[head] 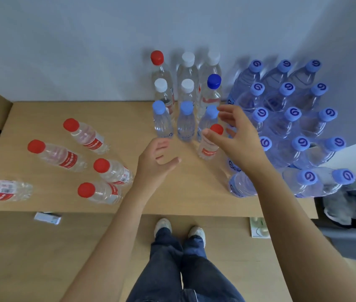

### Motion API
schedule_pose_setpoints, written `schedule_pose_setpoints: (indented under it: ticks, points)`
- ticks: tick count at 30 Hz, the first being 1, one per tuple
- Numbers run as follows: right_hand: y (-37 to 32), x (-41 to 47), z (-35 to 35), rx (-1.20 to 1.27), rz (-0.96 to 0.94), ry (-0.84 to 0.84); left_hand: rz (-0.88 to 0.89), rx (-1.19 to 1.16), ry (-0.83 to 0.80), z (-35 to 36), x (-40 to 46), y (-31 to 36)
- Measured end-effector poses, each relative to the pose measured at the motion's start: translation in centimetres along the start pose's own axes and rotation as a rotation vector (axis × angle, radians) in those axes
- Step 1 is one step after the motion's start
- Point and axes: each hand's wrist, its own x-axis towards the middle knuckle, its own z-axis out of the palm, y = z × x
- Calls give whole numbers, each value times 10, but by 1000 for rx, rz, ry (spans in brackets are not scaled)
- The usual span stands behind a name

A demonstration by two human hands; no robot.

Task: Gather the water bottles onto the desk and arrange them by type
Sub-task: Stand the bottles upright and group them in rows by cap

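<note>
On the wooden desk (183, 199) a small red-capped bottle (208, 149) stands upright in front of a block of mixed bottles. My right hand (235, 138) hovers at its cap, fingers spread, thumb against the bottle's neck, not closed on it. My left hand (157, 162) is open and holds nothing, just left of that bottle. Several red-capped bottles (107, 171) stand at the desk's left. Behind are three light-blue-capped bottles (185, 123), white-capped bottles (187, 83), one tall red-capped bottle (157, 59) and one dark-blue-capped bottle (213, 83). Many logo-capped blue bottles (292, 118) fill the right.
A grey wall runs behind the desk. One red-label bottle (2, 189) lies at the desk's left edge. A small white box (47, 217) and a green-white packet (258, 228) lie on the floor. My feet (179, 229) are below the desk's front edge. A dark bin (351, 210) sits at right.
</note>
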Motion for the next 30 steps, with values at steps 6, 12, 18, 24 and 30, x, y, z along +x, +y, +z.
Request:
schedule_pose_setpoints:
  ticks: [6, 12, 18, 24, 30]
  points:
    - [-20, -14, 35, 59, -53, -176, 94, -83, 184, -55, -41, 22]
    - [-29, -30, 90, 77, -34, -363, 118, -107, 327, -109, -70, 19]
    - [-27, -37, 150, 21, 0, -476, 45, -141, 359, -156, -77, 0]
    - [-20, -36, 208, -17, 26, -524, 8, -130, 308, -192, -72, -18]
    - [-9, -42, 244, 17, 25, -404, 10, -125, 213, -208, -61, -26]
